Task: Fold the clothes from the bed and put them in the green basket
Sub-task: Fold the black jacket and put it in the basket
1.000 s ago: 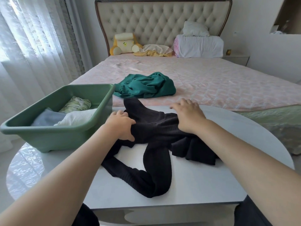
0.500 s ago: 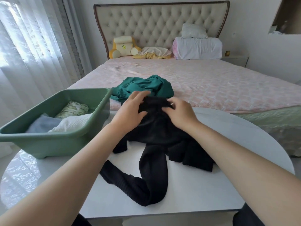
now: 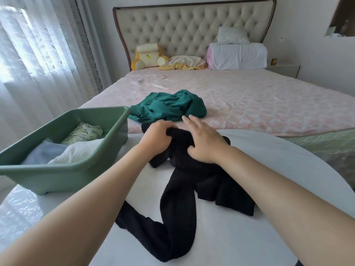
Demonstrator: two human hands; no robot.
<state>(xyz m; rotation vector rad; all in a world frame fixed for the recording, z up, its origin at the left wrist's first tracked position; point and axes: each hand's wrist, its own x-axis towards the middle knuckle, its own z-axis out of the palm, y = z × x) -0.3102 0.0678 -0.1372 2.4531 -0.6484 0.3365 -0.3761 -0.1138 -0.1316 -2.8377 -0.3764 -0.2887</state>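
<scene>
A black garment [image 3: 178, 212] lies crumpled on the white round table [image 3: 269, 217], one long sleeve trailing toward me. My left hand [image 3: 156, 138] grips a bunched fold at the garment's far end. My right hand [image 3: 203, 143] lies on the same end just to the right, fingers stretched forward over the cloth and thumb tucked against it. A dark green garment [image 3: 169, 107] sits in a heap on the pink bed [image 3: 259, 104] just beyond my hands. The green basket [image 3: 63, 169] stands on the table's left side and holds several folded clothes.
Pillows [image 3: 238, 54], a yellow plush toy [image 3: 146, 56] and a cream cloth [image 3: 184, 62] lie against the tufted headboard. White curtains [image 3: 38, 54] hang on the left. A nightstand [image 3: 284, 70] stands right of the bed.
Both hands slid from the garment's middle up to its far end. The left hand closed round a fold there, and the right came to lie beside it.
</scene>
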